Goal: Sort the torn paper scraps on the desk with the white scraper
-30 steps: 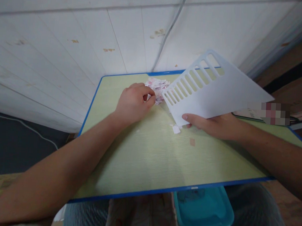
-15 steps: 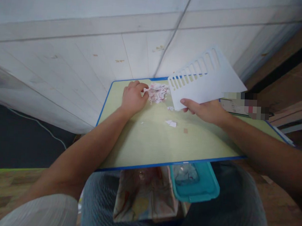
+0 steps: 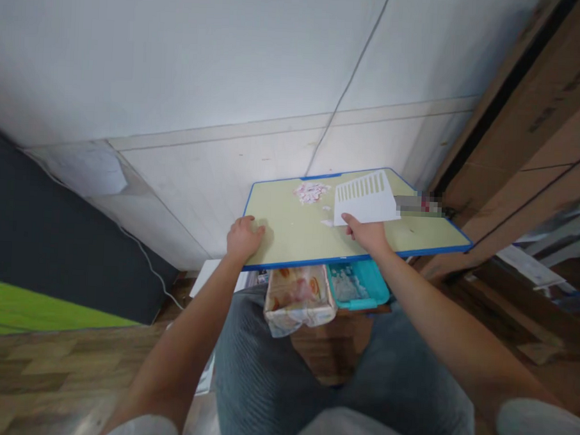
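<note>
My right hand (image 3: 366, 233) grips a white sheet with a row of slots cut along its upper side (image 3: 367, 205), thumb on top near its lower left corner. The sheet is held tilted over the table (image 3: 289, 237). At the table's left front edge, my left hand (image 3: 245, 238) rests with its thumb apart from the fingers and nothing visible in it. Beyond it, near the back edge, lies a loose heap of white and pinkish paper scraps (image 3: 311, 193). A few loose scraps (image 3: 327, 223) lie just left of the sheet.
Below the front edge sit a plastic-lined bin (image 3: 300, 317) and a turquoise tub (image 3: 363, 304) holding clear plastic. A pixelated patch covers something at the table's right. Behind stands a white wall (image 3: 215, 163) with a hanging cable; cardboard boxes (image 3: 514, 144) stand at the right.
My left hand has left the scrap heap and come back to the table's left front edge. My right hand has lowered the slotted sheet. The view has drawn back and up.
</note>
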`<state>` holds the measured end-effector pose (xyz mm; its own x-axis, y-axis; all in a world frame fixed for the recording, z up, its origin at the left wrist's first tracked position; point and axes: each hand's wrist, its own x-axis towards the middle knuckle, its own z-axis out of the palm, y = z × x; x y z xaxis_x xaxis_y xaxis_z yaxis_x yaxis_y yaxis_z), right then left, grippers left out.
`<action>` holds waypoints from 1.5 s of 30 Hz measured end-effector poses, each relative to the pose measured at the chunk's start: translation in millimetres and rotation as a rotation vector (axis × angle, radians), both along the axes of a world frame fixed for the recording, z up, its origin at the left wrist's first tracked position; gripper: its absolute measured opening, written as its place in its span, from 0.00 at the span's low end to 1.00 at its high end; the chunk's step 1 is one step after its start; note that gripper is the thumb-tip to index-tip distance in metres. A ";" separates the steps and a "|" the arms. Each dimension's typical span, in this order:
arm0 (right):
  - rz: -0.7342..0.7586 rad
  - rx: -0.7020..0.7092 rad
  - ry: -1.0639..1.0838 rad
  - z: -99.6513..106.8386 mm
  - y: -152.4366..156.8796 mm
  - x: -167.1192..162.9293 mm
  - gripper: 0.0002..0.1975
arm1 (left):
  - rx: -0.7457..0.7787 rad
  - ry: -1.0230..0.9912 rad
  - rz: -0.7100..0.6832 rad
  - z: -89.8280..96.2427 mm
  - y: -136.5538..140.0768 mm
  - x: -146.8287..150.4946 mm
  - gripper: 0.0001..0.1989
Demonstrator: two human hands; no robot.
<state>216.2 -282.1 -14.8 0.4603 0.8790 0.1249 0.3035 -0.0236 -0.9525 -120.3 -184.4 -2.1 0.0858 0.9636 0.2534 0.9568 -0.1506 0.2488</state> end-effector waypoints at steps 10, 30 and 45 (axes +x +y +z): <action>-0.009 -0.106 0.163 2.4 7.1 -2.9 0.24 | -0.061 0.085 -0.040 -3.9 -46.4 3.4 0.27; 0.080 -0.166 -0.049 -12.0 23.7 -6.1 0.22 | -0.087 0.060 -0.075 -3.6 -19.5 10.2 0.33; 0.113 -0.136 0.054 -17.7 21.0 -1.0 0.23 | -0.086 0.065 -0.058 -0.1 -23.4 12.7 0.32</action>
<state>215.2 -261.1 -32.5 0.3609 0.9324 -0.0209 0.2597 -0.1220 -0.9580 -107.6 -207.8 -2.3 0.1559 0.9743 0.1623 0.9615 -0.1874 0.2012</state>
